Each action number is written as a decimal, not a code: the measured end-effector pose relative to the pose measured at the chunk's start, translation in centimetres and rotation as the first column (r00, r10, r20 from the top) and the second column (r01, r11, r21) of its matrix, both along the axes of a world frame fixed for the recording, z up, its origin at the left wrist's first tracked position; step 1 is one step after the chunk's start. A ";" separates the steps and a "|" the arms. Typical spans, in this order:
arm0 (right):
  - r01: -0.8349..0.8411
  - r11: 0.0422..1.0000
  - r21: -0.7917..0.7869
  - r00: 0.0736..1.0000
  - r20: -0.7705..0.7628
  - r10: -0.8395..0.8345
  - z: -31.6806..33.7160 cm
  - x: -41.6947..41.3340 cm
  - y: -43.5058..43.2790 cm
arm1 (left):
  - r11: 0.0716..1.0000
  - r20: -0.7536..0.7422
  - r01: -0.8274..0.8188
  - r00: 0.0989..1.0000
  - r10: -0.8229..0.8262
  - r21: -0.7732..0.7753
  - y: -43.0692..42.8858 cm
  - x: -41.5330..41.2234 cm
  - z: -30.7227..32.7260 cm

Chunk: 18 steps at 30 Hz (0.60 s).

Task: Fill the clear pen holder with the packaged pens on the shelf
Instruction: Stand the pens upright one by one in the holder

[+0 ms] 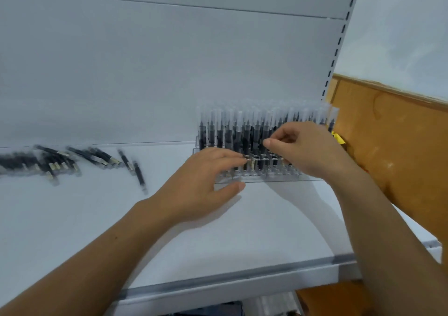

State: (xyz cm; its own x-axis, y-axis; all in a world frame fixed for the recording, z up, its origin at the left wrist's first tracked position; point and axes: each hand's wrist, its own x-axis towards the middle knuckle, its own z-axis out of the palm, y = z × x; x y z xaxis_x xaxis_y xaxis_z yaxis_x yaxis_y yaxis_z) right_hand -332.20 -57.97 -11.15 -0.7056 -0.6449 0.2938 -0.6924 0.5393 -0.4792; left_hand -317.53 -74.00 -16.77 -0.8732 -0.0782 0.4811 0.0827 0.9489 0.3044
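White shelf [97,218], pens [228,131] upright in clear holder [266,178], loose pens [55,161] lying flat

One wide-angle view only, worn on my head. It faces forward and down onto the shelf [97,218], close in, with the back panel [145,61] filling the upper frame.

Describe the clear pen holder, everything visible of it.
The pen holder is a clear plastic stepped rack standing flat on the white shelf, towards its right end. Its rows hold upright packaged pens, dark inside clear sleeves; the front row looks partly unfilled. The left hand rests straight fingers on its front; the right hand curls among the pens, its grip too blurred to tell.
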 end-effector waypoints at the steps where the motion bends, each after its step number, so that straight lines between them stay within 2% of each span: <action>1: -0.038 0.999 0.000 0.999 0.007 0.038 0.3 0.9 -0.2 | 0.999 -0.018 -0.015 1.000 0.015 0.029 -0.5 0.7 0.6; 5: -0.217 0.975 0.042 0.976 0.038 0.215 0.2 5.7 -3.1 | 0.963 -0.039 -0.162 0.984 0.174 0.216 -4.4 4.7 1.7; 10: -0.414 0.896 0.159 0.910 0.032 0.414 -1.5 11.3 -10.4 | 0.855 -0.002 -0.423 0.896 0.445 0.300 -10.3 10.2 0.3; 12: -0.423 0.880 0.214 0.902 0.009 0.431 -2.4 12.4 -13.6 | 0.806 0.033 -0.512 0.849 0.527 0.298 -12.1 11.9 -0.5; 15: -0.349 0.892 0.289 0.918 -0.087 0.387 -3.6 13.1 -17.6 | 0.751 0.115 -0.619 0.783 0.611 0.230 -13.9 13.4 -1.1; 18: -0.287 0.891 0.351 0.924 -0.145 0.354 -4.7 12.7 -19.7 | 0.737 0.182 -0.656 0.754 0.631 0.164 -15.2 13.9 -1.4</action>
State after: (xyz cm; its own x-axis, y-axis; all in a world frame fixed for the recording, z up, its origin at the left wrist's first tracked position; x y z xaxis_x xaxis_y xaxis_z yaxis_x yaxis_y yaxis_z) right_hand -319.45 -77.71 -15.87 -0.3922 -0.9079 0.1480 -0.9159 0.3706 -0.1541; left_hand -303.59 -89.22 -18.14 -0.6220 -0.7254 0.2947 -0.5691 0.6773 0.4663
